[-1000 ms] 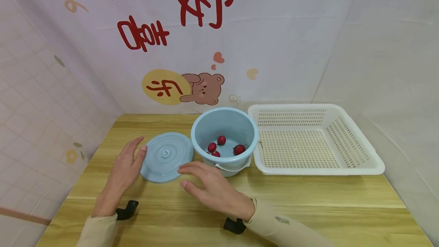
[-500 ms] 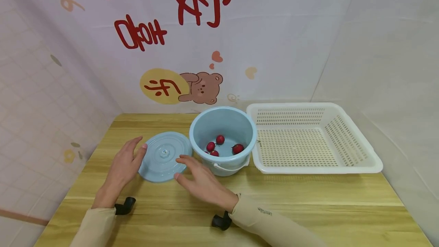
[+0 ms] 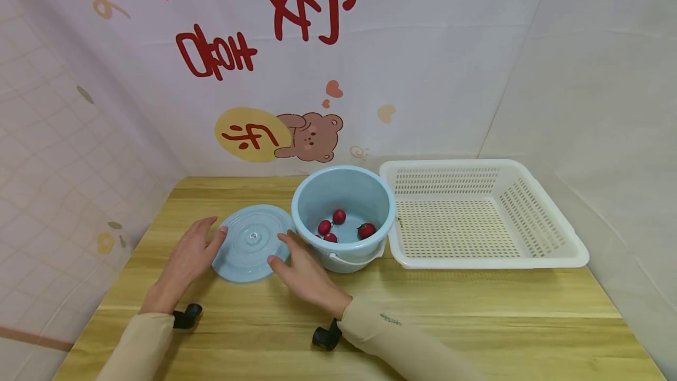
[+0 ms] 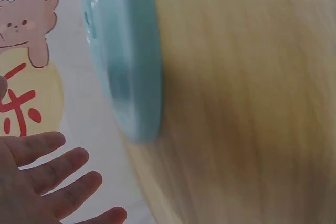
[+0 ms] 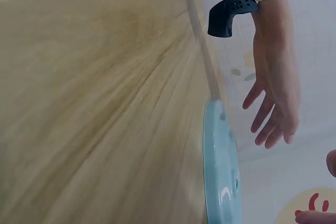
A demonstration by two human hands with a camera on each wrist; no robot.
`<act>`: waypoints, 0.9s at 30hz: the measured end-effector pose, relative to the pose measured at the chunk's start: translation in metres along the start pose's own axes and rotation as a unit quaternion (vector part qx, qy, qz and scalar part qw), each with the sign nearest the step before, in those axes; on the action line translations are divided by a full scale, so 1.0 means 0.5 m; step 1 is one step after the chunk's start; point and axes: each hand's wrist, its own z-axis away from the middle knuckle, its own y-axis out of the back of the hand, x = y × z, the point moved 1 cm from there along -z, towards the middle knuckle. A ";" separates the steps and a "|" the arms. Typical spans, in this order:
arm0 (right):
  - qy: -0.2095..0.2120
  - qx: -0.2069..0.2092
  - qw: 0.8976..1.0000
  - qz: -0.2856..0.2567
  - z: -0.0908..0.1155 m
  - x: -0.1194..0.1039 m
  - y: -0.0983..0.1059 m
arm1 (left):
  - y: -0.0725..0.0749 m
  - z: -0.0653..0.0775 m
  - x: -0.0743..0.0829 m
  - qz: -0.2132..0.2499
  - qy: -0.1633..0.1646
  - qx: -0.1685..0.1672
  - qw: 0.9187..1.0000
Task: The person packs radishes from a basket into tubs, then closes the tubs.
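Observation:
A round light-blue lid (image 3: 245,260) with a small knob lies flat on the table between both hands. My left hand (image 3: 189,256) hovers by its left edge, fingers extended. In the left wrist view, the fingers (image 4: 55,170) are spread and hold nothing beside the lid (image 4: 131,61). On the lid's other side is my right hand (image 3: 307,272), its fingers loosely bent over the right edge, between lid and bucket. Whether it touches the lid cannot be told. The light-blue bucket (image 3: 344,184) stands upright with several small red radish-like pieces (image 3: 366,230) on its bottom.
A white perforated plastic basket (image 3: 529,263) stands to the right of the bucket, against its side. The bucket's white handle (image 3: 357,261) hangs down in front. A printed cloth (image 3: 423,75) forms the back wall behind the wooden table (image 3: 476,322).
My right hand has moved slightly left and away from me, closer in along the lid's right edge. The left hand stays nearly where it was. Lid and bucket have not moved.

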 end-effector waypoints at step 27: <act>-0.052 0.040 0.997 0.030 -0.054 0.021 -0.041 | -0.010 -0.002 -0.053 -0.088 0.023 -0.056 0.994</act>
